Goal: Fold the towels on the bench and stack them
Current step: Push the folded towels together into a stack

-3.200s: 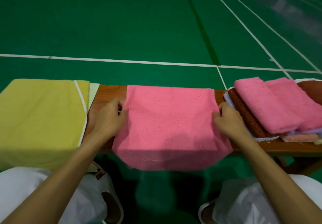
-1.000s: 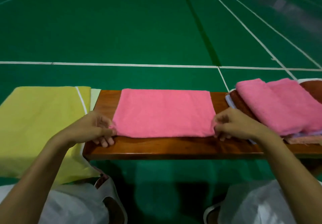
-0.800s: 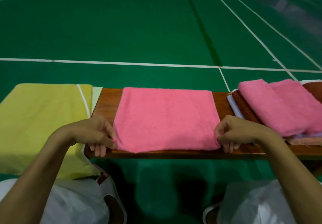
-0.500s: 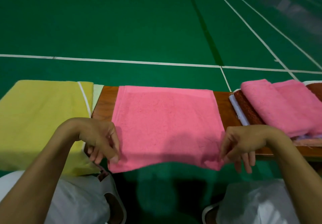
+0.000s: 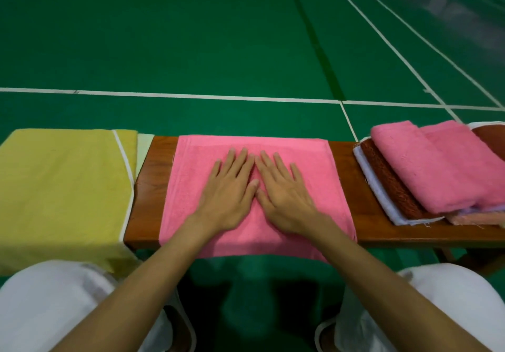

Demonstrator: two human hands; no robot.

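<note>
Both hands flat and open on the pink towel (image 5: 314, 187), centre of the frame
Left hand (image 5: 229, 187) and right hand (image 5: 284, 190) grip nothing; the cloth looks soft, light, limp, best pinched at the corners over the counter (image 5: 147, 201) edge

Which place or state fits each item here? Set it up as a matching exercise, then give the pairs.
Things:
1. yellow towel
2. pink towel
3. towel stack
4. left hand

Places or states:
A. right end of the bench
B. spread mid-bench, near edge hanging over
C. flat, palm down on the pink towel
D. draped over the left end

Pairs: 1-D, 2-B, 3-A, 4-C
</note>
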